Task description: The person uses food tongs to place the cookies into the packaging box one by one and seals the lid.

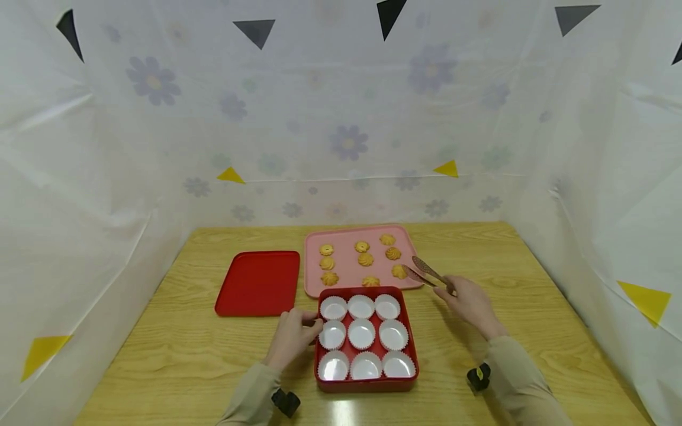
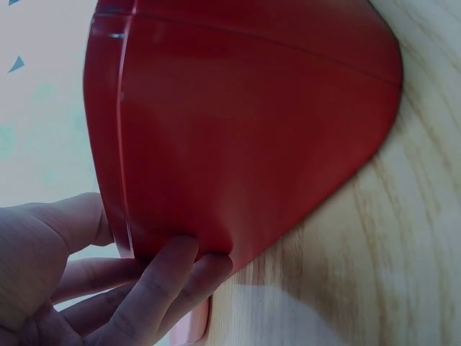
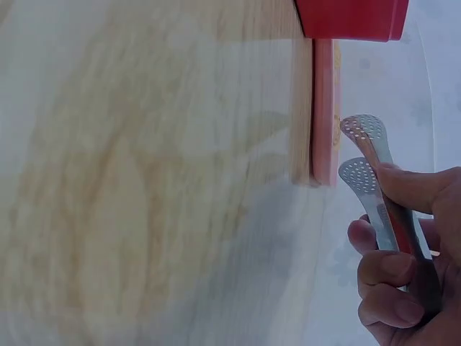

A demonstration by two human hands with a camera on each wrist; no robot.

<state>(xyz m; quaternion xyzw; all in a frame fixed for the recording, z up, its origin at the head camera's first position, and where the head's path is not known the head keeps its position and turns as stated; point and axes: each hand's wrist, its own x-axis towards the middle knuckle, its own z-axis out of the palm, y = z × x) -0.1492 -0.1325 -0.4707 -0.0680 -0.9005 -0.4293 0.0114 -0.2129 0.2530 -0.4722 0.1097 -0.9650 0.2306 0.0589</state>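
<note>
A red square box stands at the near middle of the table, lined with several white paper cups in rows. My left hand holds the box's left wall, thumb at the rim and fingers against the outer side. In my right hand is a pair of metal tongs with perforated ends, gripped around the handles. The tong ends are parted, close by the right edge of a pink tray. Several golden piped cookies lie on that tray, one beside the nearer tong end.
A flat red lid lies on the wooden table left of the pink tray. The box's far edge overlaps the tray's near edge in the head view. White flowered sheets enclose the table at the back and both sides.
</note>
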